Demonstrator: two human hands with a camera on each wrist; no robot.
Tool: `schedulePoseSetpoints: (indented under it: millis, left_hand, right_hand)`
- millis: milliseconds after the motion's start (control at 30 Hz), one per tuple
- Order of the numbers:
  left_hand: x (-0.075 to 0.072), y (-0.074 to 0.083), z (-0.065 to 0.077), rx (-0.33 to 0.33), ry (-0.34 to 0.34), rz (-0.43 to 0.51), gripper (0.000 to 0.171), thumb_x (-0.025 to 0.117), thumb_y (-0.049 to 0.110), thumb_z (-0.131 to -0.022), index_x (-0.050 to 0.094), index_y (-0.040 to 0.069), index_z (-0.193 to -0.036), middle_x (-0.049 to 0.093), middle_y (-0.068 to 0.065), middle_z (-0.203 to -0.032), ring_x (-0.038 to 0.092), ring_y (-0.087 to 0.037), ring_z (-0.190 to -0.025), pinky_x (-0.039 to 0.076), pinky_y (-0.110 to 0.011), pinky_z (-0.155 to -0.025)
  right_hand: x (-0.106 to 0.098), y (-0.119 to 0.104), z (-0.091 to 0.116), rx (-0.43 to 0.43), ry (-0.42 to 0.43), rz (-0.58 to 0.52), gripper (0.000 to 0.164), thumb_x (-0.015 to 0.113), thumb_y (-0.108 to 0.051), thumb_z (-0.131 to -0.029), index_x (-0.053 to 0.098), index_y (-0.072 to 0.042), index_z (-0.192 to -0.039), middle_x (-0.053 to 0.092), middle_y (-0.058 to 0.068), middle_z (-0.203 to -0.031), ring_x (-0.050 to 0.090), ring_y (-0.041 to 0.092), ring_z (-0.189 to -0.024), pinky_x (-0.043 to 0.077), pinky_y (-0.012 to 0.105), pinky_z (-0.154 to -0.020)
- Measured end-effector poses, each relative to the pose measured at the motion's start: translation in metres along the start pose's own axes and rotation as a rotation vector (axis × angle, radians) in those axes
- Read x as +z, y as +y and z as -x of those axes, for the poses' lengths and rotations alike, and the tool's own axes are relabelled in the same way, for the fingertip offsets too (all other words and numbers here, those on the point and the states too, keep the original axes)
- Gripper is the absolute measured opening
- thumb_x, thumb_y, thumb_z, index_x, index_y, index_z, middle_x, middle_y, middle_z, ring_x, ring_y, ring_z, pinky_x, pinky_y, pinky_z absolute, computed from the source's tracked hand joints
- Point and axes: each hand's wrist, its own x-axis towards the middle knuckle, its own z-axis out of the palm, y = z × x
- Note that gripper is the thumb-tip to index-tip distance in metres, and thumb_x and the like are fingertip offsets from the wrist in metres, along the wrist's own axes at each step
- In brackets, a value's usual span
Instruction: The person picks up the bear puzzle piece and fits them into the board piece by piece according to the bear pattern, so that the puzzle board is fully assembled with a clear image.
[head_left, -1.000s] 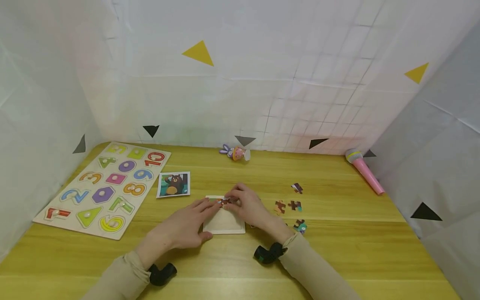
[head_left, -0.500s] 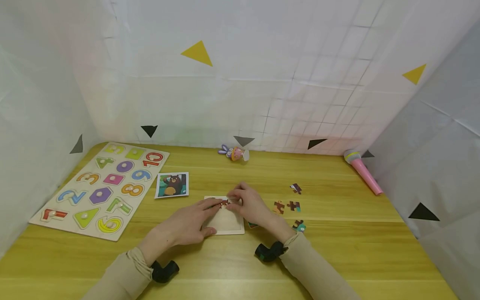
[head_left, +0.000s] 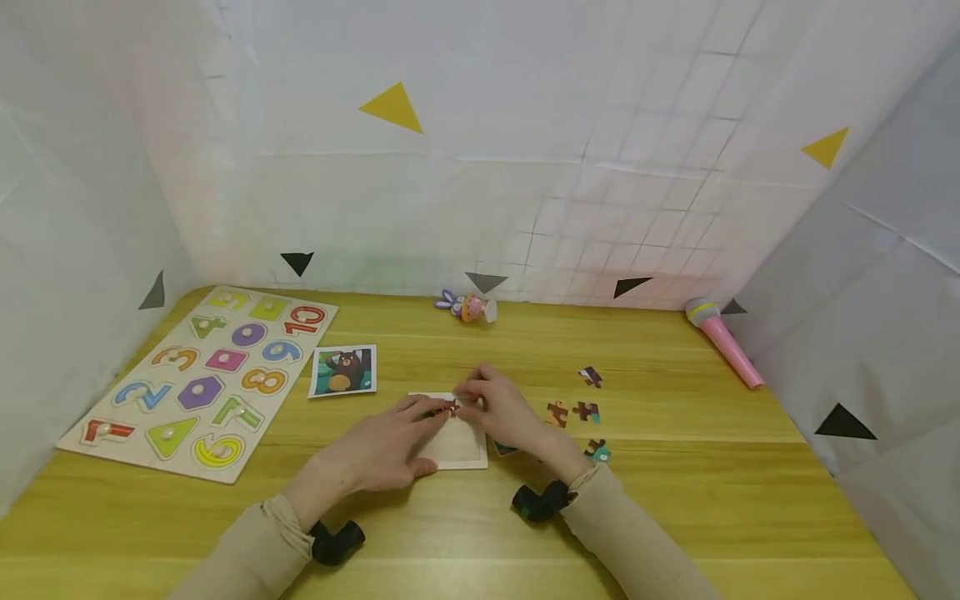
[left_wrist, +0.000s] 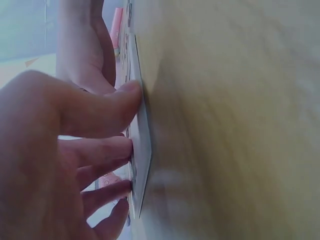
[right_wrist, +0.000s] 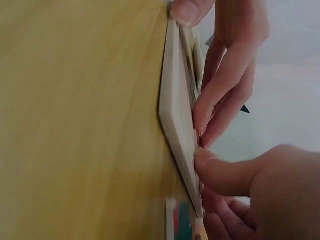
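Note:
In the head view a small square wooden puzzle tray point(head_left: 459, 452) lies flat on the table in front of both hands. My left hand point(head_left: 382, 446) rests over its left side. Its fingertips touch the far part, and the thumb point(left_wrist: 127, 102) lies at the near edge. Thumb and fingers of my right hand point(head_left: 506, 417) pinch a small brown jigsaw piece point(head_left: 453, 407) at the tray's far right corner, partly hidden by the fingers. Fingertips of both hands nearly meet there. Another puzzle piece point(right_wrist: 182, 222) lies beside the tray, partly under the right hand.
Several loose jigsaw pieces point(head_left: 587, 412) lie right of the tray. A bear picture card point(head_left: 343, 372) and a large number board point(head_left: 236, 313) lie at left. A rabbit toy figure point(head_left: 467, 307) lies at the back, a pink microphone point(head_left: 726, 343) at far right.
Both hands stay at the tray's far edge. The left hand has edged slightly right, its fingers closer to the right fingertips, covering more of the brown piece.

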Motion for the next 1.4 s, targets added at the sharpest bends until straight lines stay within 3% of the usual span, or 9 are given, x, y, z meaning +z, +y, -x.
schedulePoseSetpoints:
  millis: [200,400,633,1033,1233,1400]
  left_hand:
    - [0.001,0.001,-0.002,-0.019,-0.024,0.038,0.069,0.067,0.036,-0.095,0.043,0.005,-0.152,0.034,-0.005,-0.161,0.035,-0.027,-0.147,0.038,-0.047,-0.114]
    - [0.001,0.0,-0.001,-0.04,-0.039,0.061,0.068,0.065,0.036,-0.096,0.041,0.006,-0.153,0.031,-0.004,-0.163,0.034,-0.027,-0.148,0.039,-0.047,-0.114]
    - [0.001,0.0,-0.002,-0.05,-0.047,0.057,0.067,0.065,0.034,-0.096,0.042,0.006,-0.152,0.031,-0.003,-0.163,0.042,-0.028,-0.142,0.042,-0.046,-0.112]
    - [0.002,0.002,-0.003,-0.05,-0.043,0.064,0.069,0.064,0.034,-0.096,0.039,0.008,-0.154,0.032,-0.002,-0.163,0.044,-0.028,-0.141,0.042,-0.045,-0.111]
    - [0.002,0.002,-0.004,-0.053,-0.049,0.067,0.07,0.063,0.034,-0.096,0.036,0.01,-0.156,0.032,-0.004,-0.163,0.042,-0.027,-0.143,0.041,-0.045,-0.112]
    - [0.003,0.002,-0.004,-0.056,-0.055,0.068,0.07,0.063,0.033,-0.097,0.034,0.011,-0.157,0.032,-0.005,-0.163,0.041,-0.028,-0.143,0.04,-0.045,-0.113]
  right_hand:
    - [-0.007,0.006,0.006,0.023,-0.042,-0.126,0.032,0.068,-0.008,-0.095,0.066,-0.002,-0.126,0.059,0.009,-0.111,0.061,0.02,-0.096,0.054,0.032,-0.082]
    - [-0.017,0.013,0.013,0.068,0.026,-0.176,0.04,0.069,-0.004,-0.093,0.062,0.0,-0.132,0.062,0.012,-0.116,0.063,0.024,-0.105,0.055,0.042,-0.09]
    - [-0.024,0.022,0.022,0.036,0.09,-0.116,0.038,0.072,-0.003,-0.09,0.065,0.003,-0.127,0.063,0.014,-0.115,0.065,0.027,-0.103,0.055,0.043,-0.09]
    - [-0.048,0.04,0.046,0.099,0.132,-0.042,0.039,0.076,-0.007,-0.088,0.067,-0.002,-0.126,0.064,0.011,-0.119,0.064,0.026,-0.106,0.055,0.046,-0.09]
    - [-0.06,0.06,0.059,0.032,0.196,0.013,0.038,0.078,0.001,-0.084,0.07,-0.001,-0.121,0.066,0.011,-0.114,0.065,0.03,-0.099,0.054,0.051,-0.086]
    - [-0.073,0.075,0.065,0.077,0.196,-0.005,0.037,0.072,0.008,-0.084,0.069,0.001,-0.12,0.065,0.015,-0.113,0.063,0.032,-0.102,0.053,0.053,-0.089]
